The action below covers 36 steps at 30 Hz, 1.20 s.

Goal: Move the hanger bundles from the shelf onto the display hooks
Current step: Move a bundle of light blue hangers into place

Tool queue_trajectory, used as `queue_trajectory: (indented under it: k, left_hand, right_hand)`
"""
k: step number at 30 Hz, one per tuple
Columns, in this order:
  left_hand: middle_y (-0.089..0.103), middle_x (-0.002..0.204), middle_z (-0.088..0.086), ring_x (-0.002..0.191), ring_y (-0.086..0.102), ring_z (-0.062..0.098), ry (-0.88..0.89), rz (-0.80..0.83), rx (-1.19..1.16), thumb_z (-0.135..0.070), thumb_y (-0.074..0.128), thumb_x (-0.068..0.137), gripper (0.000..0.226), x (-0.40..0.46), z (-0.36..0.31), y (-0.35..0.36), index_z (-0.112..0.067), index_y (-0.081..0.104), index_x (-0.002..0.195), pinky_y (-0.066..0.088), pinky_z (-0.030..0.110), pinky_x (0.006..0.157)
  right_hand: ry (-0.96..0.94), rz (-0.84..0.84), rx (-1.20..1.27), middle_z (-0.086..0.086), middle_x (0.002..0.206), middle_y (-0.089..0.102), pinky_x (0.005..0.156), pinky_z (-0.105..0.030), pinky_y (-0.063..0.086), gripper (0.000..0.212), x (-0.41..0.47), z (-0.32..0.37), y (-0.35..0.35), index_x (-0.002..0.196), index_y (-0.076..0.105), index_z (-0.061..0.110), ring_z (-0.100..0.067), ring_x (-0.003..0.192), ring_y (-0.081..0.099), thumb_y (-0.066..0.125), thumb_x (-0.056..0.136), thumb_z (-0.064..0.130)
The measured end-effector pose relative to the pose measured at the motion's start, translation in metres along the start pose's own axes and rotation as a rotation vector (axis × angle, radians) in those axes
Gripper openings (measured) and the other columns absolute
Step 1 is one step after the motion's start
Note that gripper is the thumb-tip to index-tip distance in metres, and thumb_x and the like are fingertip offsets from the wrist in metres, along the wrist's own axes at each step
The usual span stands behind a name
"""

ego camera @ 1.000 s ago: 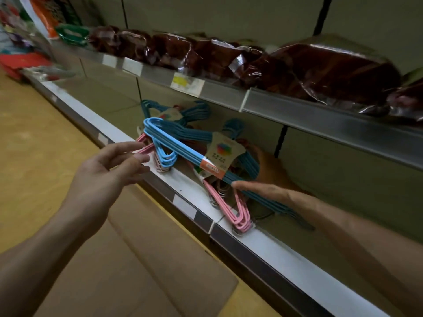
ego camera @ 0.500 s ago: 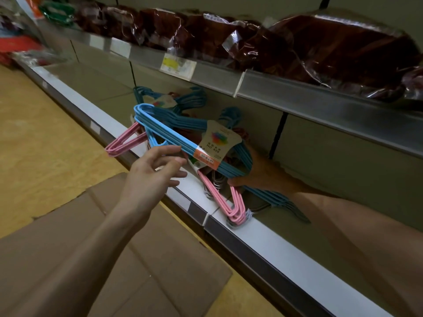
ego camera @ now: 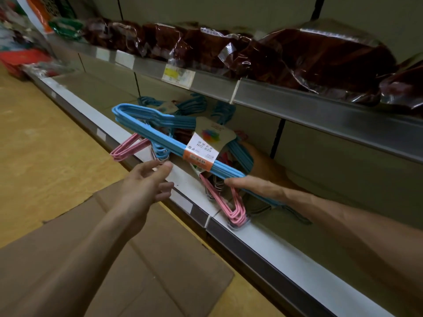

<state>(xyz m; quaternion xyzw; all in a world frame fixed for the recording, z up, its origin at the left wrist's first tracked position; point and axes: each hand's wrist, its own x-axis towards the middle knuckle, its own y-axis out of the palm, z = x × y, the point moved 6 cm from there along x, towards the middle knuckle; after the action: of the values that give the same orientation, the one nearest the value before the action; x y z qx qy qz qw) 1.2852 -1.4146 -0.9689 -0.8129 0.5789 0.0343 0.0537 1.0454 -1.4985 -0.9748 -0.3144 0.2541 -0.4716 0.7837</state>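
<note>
Right hand's grip (ego camera: 249, 185) is clamped on the blue hanger bundle (ego camera: 160, 138): the thumb lies along the bundle's lower bar near its right end, and the other fingers are hidden behind it. Left hand (ego camera: 146, 186) reaches in below the bundle's left half, fingers spread apart and loosely bent, holding nothing; its fingertips sit just under the blue hooks, and whether they touch cannot be told.

The blue bundle is tilted, left end high and out past the front edge of the lower shelf (ego camera: 270, 234), right end low and over the shelf. A paper label (ego camera: 204, 148) with an orange strip wraps its middle. Under it lies a pink hanger bundle (ego camera: 231, 207), one end resting on the shelf's front edge near the right hand, the other end sticking out past the edge at left. More blue hangers (ego camera: 194, 104) lie farther back on the same shelf.

On the upper shelf (ego camera: 320, 108) stand dark red packs in clear wrap (ego camera: 320, 53). Flattened cardboard (ego camera: 160, 259) lies on the floor below.
</note>
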Motion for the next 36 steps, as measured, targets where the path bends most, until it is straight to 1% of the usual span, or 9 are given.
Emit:
queue_trajectory:
  k: [2, 6, 10, 19, 24, 27, 29, 31, 36]
  left_hand:
    - [0.063, 0.118, 0.004, 0.105, 0.066, 0.026, -0.060, -0.041, -0.189, -0.041, 0.072, 0.084, 0.066, 0.000, 0.000, -0.006, -0.018, 0.047, 0.141, 0.058, 0.039, 0.083]
    - [0.067, 0.119, 0.006, 0.107, 0.067, 0.027, -0.045, -0.182, -0.502, -0.038, 0.074, 0.083, 0.053, -0.003, -0.010, -0.025, -0.023, 0.056, 0.130, 0.056, 0.049, 0.090]
    - [0.064, 0.120, 0.006, 0.101, 0.071, 0.026, 0.037, -0.397, -0.762, -0.037, 0.076, 0.083, 0.059, -0.007, -0.018, -0.068, -0.021, 0.048, 0.132, 0.057, 0.054, 0.086]
    - [0.057, 0.121, -0.010, 0.102, 0.069, 0.016, 0.259, -0.730, -0.690, -0.036, 0.065, 0.089, 0.054, -0.048, -0.040, -0.199, -0.030, 0.042, 0.138, 0.057, 0.049, 0.085]
    - [0.053, 0.134, 0.008, 0.102, 0.071, 0.027, 0.323, -0.644, -0.727, -0.019, 0.063, 0.081, 0.061, -0.071, -0.054, -0.260, -0.033, 0.045, 0.138, 0.059, 0.053, 0.074]
    - [0.053, 0.135, 0.010, 0.105, 0.069, 0.033, 0.333, -0.637, -0.746, -0.013, 0.060, 0.083, 0.057, -0.087, -0.057, -0.288, -0.029, 0.050, 0.137, 0.059, 0.055, 0.075]
    - [0.055, 0.135, 0.013, 0.104, 0.069, 0.035, 0.314, -0.605, -0.753, -0.013, 0.062, 0.081, 0.058, -0.096, -0.056, -0.299, -0.026, 0.052, 0.137, 0.059, 0.054, 0.076]
    - [0.057, 0.136, 0.014, 0.104, 0.069, 0.039, 0.299, -0.567, -0.760, -0.013, 0.064, 0.078, 0.062, -0.106, -0.054, -0.308, -0.024, 0.052, 0.138, 0.058, 0.053, 0.078]
    - [0.064, 0.132, 0.011, 0.102, 0.068, 0.044, 0.292, -0.544, -0.774, -0.012, 0.057, 0.085, 0.060, -0.128, -0.043, -0.319, -0.014, 0.042, 0.143, 0.057, 0.055, 0.080]
  right_hand:
    - [0.006, 0.034, 0.025, -0.012, 0.133, 0.055, 0.096, -0.031, 0.051, 0.054, -0.006, 0.014, 0.008, 0.133, 0.042, 0.019, -0.027, 0.123, 0.055, 0.073, 0.089, 0.026]
    - [-0.131, -0.132, -0.090, 0.006, 0.133, 0.049, 0.095, -0.038, 0.051, 0.099, -0.015, 0.049, 0.016, 0.146, 0.022, 0.045, -0.015, 0.115, 0.053, 0.080, 0.067, 0.058]
    - [-0.212, -0.122, -0.169, 0.006, 0.130, 0.052, 0.093, -0.039, 0.041, 0.098, -0.023, 0.088, 0.047, 0.140, 0.020, 0.053, -0.017, 0.114, 0.053, 0.073, 0.059, 0.072]
    - [-0.288, -0.019, -0.020, 0.011, 0.133, 0.051, 0.098, -0.043, 0.044, 0.097, -0.038, 0.166, 0.116, 0.136, 0.022, 0.054, -0.015, 0.116, 0.053, 0.075, 0.057, 0.075]
    - [-0.279, 0.168, 0.330, 0.010, 0.124, 0.058, 0.096, -0.044, 0.050, 0.094, -0.040, 0.196, 0.157, 0.133, 0.027, 0.059, -0.011, 0.111, 0.059, 0.074, 0.054, 0.080]
    - [-0.160, 0.278, 0.529, 0.003, 0.124, 0.062, 0.100, -0.046, 0.051, 0.088, -0.033, 0.202, 0.181, 0.131, 0.046, 0.046, -0.016, 0.113, 0.061, 0.072, 0.055, 0.082]
    - [-0.053, 0.497, 0.701, 0.002, 0.104, 0.069, 0.091, -0.044, 0.055, 0.066, -0.035, 0.209, 0.202, 0.111, 0.063, 0.028, -0.018, 0.095, 0.068, 0.076, 0.063, 0.072]
    - [0.055, 0.779, 0.803, -0.001, 0.079, 0.061, 0.073, -0.039, 0.055, 0.049, -0.044, 0.218, 0.222, 0.100, 0.063, 0.017, -0.018, 0.071, 0.062, 0.079, 0.073, 0.055]
    - [0.144, 1.084, 0.861, 0.000, 0.080, 0.057, 0.060, -0.030, 0.051, 0.023, -0.064, 0.240, 0.259, 0.085, 0.056, 0.017, -0.015, 0.069, 0.059, 0.073, 0.083, 0.033]
